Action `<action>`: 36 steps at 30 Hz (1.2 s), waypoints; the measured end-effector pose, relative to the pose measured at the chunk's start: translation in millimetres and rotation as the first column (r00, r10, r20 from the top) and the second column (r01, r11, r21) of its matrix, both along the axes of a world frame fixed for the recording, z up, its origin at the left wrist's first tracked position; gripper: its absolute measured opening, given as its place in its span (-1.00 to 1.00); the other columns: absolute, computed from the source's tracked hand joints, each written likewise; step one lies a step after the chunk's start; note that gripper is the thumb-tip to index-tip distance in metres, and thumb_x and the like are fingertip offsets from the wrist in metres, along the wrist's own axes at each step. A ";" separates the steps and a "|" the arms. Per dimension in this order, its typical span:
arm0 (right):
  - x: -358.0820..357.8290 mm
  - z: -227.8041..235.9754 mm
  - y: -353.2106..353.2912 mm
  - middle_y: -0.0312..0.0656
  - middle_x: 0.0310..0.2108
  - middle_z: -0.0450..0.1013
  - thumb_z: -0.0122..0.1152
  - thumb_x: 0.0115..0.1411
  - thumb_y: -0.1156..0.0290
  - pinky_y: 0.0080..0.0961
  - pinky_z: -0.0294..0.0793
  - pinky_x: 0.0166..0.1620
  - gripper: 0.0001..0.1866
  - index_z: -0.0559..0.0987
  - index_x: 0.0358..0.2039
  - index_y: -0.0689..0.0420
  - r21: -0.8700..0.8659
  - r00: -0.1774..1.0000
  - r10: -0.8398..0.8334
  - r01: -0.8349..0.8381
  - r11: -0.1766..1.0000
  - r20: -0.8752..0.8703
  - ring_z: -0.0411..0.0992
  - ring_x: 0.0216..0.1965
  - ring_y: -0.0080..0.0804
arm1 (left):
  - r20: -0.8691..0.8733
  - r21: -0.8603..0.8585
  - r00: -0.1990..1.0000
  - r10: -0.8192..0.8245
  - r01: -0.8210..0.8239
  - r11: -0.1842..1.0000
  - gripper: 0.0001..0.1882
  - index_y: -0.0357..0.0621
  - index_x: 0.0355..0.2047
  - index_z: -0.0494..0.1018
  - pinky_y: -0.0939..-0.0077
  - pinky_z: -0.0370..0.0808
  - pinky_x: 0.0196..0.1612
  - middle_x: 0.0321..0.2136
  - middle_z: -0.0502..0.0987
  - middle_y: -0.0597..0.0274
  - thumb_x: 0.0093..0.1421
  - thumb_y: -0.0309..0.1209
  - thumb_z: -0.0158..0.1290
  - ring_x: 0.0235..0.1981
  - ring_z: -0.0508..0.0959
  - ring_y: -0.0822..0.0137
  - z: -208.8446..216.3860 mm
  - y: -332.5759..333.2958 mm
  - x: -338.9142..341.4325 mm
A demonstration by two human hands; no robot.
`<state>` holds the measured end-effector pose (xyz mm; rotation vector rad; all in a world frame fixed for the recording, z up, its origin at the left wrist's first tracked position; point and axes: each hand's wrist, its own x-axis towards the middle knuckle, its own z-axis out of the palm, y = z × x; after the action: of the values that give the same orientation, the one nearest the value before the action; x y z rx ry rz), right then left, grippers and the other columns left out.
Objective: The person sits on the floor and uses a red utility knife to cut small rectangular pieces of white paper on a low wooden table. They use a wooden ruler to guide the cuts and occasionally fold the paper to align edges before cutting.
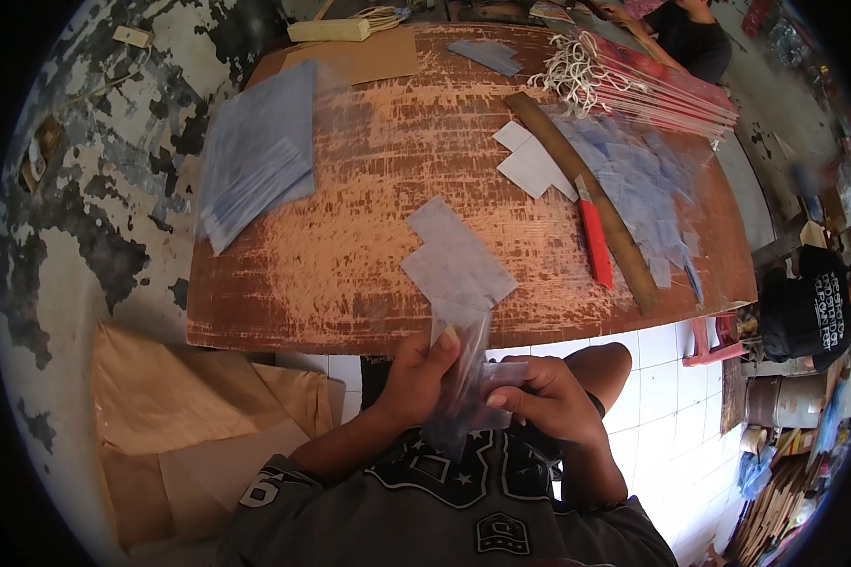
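Observation:
My left hand (424,376) pinches a clear plastic sheet (463,364) with the thumb on top, just off the table's near edge. Closed on a small folded-looking flap of clear plastic (503,374) is my right hand (550,402); whether that flap belongs to the same sheet I cannot tell. Beyond my left hand, a pale stepped-edge cutout (459,260) lies on the table, its near end meeting the plastic. To the right rest a red box cutter (594,241), blade exposed, and a long brown strip (619,236) like a ruler.
The worn wooden table (369,189) holds a stack of clear plastic sheets (265,128) at left, loose plastic pieces (638,180) at right and red corded bags (652,80) behind them. Brown paper (180,397) is at lower left. Another person (686,38) sits at the far right.

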<state>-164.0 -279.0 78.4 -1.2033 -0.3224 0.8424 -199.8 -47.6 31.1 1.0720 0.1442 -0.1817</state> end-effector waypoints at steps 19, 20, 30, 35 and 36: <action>11.6 -0.2 -7.8 -0.23 -0.30 0.69 0.08 0.67 0.19 -0.72 0.29 -0.46 -0.64 0.60 0.19 0.21 0.011 0.893 -0.394 0.401 0.916 0.217 0.32 -0.57 -0.75 | 0.100 0.324 0.992 0.071 -0.100 0.941 -0.69 -0.20 0.12 0.54 0.53 0.57 -0.43 -0.44 0.69 0.14 0.58 -0.23 0.14 -0.54 0.66 0.37 55.6 71.1 61.6; 10.5 -0.1 -7.9 -0.23 -0.30 0.69 0.07 0.67 0.19 -0.72 0.30 -0.44 -0.64 0.61 0.18 0.20 -0.004 0.904 -0.372 0.381 0.925 0.210 0.34 -0.55 -0.75 | 0.131 0.285 0.986 0.105 -0.139 0.948 -0.67 -0.20 0.14 0.52 0.51 0.58 -0.41 -0.38 0.70 0.12 0.59 -0.21 0.12 -0.50 0.67 0.37 59.4 82.4 78.7; 5.9 -7.6 -6.6 -0.23 -0.35 0.67 0.23 0.59 0.39 -0.58 0.58 -0.20 -0.79 0.68 0.02 0.28 -0.189 0.824 -0.387 0.494 0.849 0.413 0.65 -0.28 -0.55 | 0.227 0.570 0.957 0.180 -0.280 0.772 -0.54 -0.16 0.39 0.47 0.49 0.58 -0.11 0.01 0.71 0.06 0.57 -0.27 0.14 -0.10 0.68 0.36 45.5 88.7 94.9; 22.5 -11.6 2.2 -0.18 -0.38 0.65 0.27 0.53 0.44 -0.51 0.51 -0.30 -0.81 0.68 0.04 0.24 -0.204 0.620 -0.406 0.681 0.703 0.671 0.63 -0.36 -0.51 | 0.325 0.866 0.933 -0.154 -0.228 0.444 -0.69 -0.23 0.12 0.65 0.49 0.55 -0.02 -0.09 0.71 0.16 0.41 -0.47 0.29 -0.16 0.66 0.35 36.6 59.0 63.0; 27.5 -6.3 4.0 -0.08 -0.32 0.62 0.32 0.46 0.47 -0.33 0.55 -0.24 -0.78 0.67 0.06 0.23 -0.249 0.606 -0.350 0.687 0.683 0.714 0.64 -0.31 -0.28 | 0.372 0.867 0.907 -0.198 -0.264 0.422 -0.64 -0.23 0.11 0.65 0.41 0.55 0.02 -0.10 0.66 0.16 0.32 -0.49 0.35 -0.10 0.65 0.28 27.4 60.8 60.4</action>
<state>-136.5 -275.0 72.1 -1.9552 -0.2328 -0.0760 -139.5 13.2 58.5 2.2150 -0.1765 0.2318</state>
